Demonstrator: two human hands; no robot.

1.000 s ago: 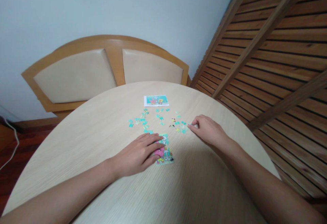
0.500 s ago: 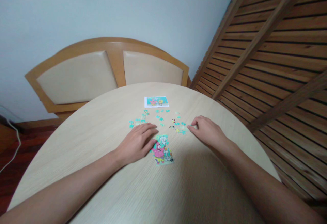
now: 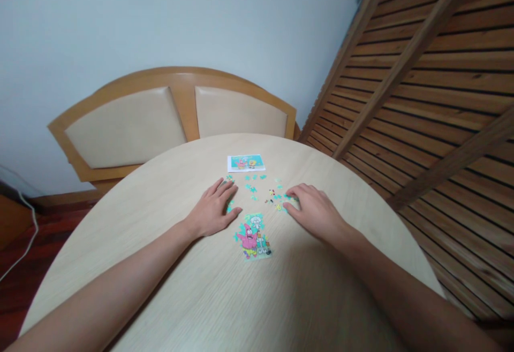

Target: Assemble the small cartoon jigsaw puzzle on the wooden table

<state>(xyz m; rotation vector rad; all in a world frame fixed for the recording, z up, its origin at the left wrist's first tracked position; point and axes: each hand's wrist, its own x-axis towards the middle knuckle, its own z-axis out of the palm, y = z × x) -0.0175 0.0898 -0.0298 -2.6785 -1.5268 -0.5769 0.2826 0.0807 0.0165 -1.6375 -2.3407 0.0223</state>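
Observation:
A partly joined jigsaw puzzle lies on the table, showing a pink starfish figure and a pale squid-like figure. Left of its upper edge, my left hand is open, fingers spread over loose turquoise pieces that it partly covers. My right hand is open too, its thumb and forefinger apart over the loose puzzle pieces on the right. I see nothing held in it. Several more turquoise pieces lie between the hands. Behind them is a printed reference picture with a pink and a yellow figure.
The round wooden table fills the foreground. A wooden bench back with cream panels stands beyond its far edge, against the wall. On the right leans a slatted wooden screen. A white cable hangs at the left.
My left hand has come off the joined puzzle, shifting left and spreading its fingers. My right hand has moved slightly left, thumb and forefinger now over the right-hand pieces.

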